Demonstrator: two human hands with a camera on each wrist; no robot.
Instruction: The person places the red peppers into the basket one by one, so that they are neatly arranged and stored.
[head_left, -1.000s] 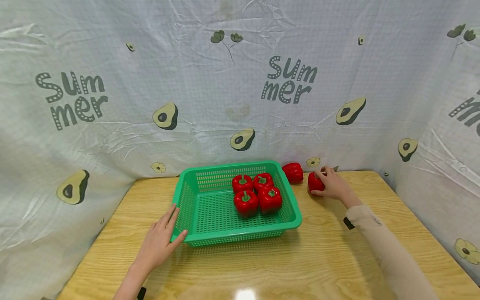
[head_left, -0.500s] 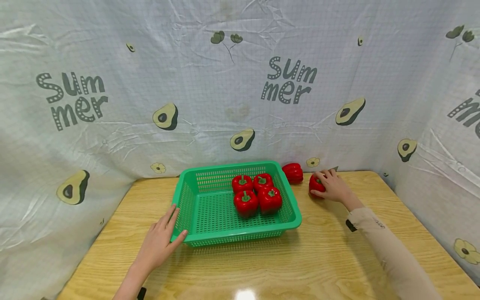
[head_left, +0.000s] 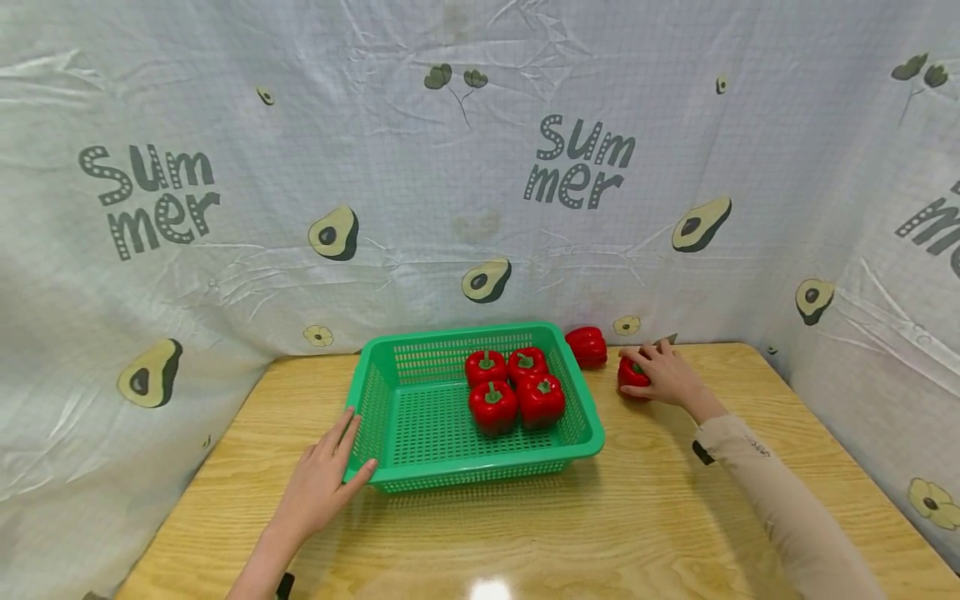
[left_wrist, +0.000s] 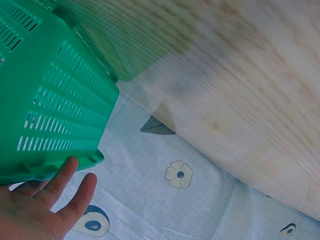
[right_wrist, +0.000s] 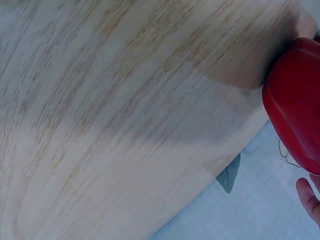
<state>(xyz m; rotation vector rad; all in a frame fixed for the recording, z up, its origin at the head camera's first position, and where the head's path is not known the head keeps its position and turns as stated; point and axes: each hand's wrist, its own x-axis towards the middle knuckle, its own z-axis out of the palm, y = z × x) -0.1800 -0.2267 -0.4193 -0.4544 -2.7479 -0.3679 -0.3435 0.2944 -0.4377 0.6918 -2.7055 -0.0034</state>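
Note:
At the left end of a green plastic basket point(head_left: 468, 475), my left hand point(head_left: 318, 483) touches the rim with its fingers spread and nearly straight. The left wrist view shows those fingertips point(left_wrist: 70, 167) right at the rim of the basket. Four-lobed red bell peppers sit grouped in its right half, one of them a front bell pepper point(head_left: 492, 408) with its green stem up. To the right of the basket, my right hand point(head_left: 667, 375) grips another red bell pepper point(head_left: 632, 379) from above, fingers over its top. That pepper fills the right edge of the right wrist view.
One more red bell pepper point(head_left: 587, 347) lies on its side just beyond the basket's right rim. The wooden table point(head_left: 480, 533) runs back to a white patterned cloth point(head_left: 405, 167) hanging behind and along both sides.
My right hand and the bell pepper under it have shifted slightly right and nearer, and the pepper's green stem has come into sight. The left hand and the basket have stayed in place.

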